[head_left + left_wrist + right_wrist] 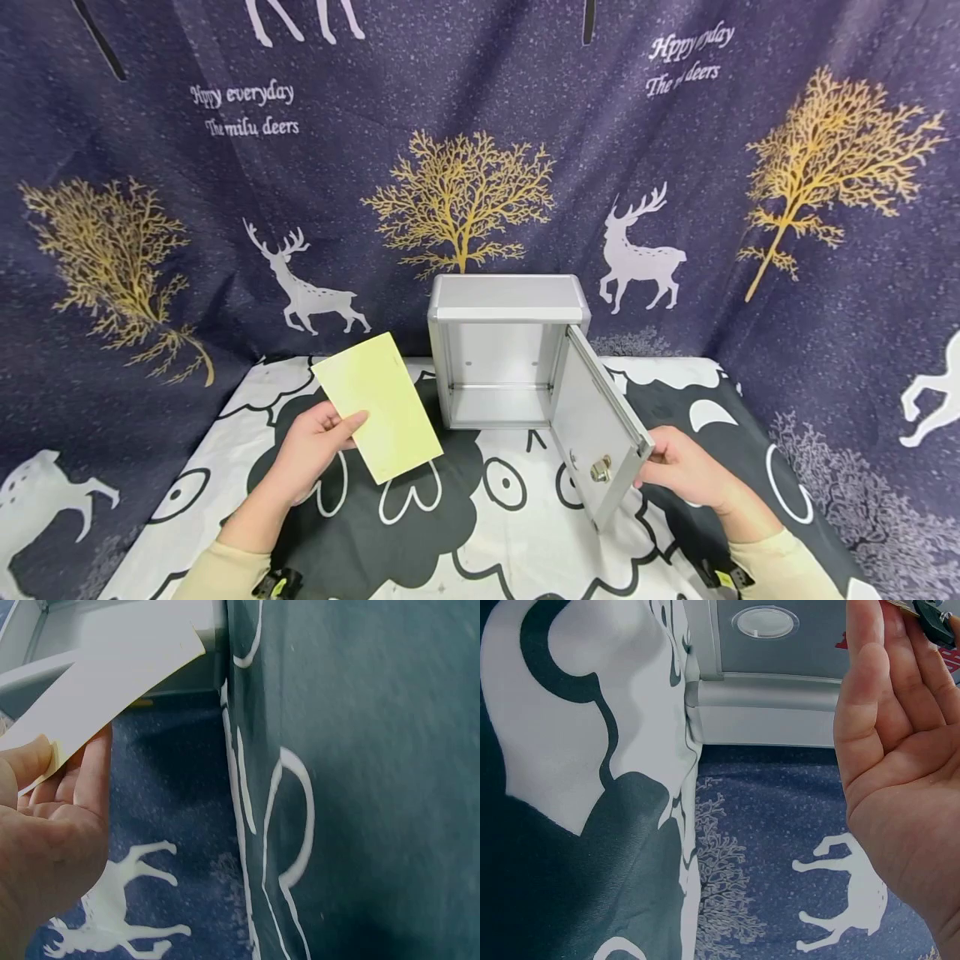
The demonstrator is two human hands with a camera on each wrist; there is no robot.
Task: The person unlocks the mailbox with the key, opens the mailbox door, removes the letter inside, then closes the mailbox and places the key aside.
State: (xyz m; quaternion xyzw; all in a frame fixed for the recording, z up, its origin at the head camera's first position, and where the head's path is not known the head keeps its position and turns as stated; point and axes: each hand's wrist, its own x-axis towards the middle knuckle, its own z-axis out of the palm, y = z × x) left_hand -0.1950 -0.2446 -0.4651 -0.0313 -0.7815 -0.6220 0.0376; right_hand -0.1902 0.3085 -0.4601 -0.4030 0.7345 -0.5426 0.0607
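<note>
My left hand (318, 442) pinches a rectangular pale yellow paper (382, 408) by its left edge, thumb on top and fingers beneath. The paper is tilted, left of a silver metal mailbox (510, 292). The mailbox stands upright with its front door (592, 417) swung out to the right, and its bare inside shows. A lock (601, 468) sits on the door's inner face. At the door's free edge, my right hand (686, 467) curls its fingers behind the outer face. In the right wrist view, a black-headed key (934, 622) lies against those fingers; their tips are cut off.
A black-and-white patterned cloth (517, 533) covers the table under the mailbox. Behind and at both sides hangs a dark blue curtain (495, 83) with deer and golden trees. The open door juts towards me over the cloth.
</note>
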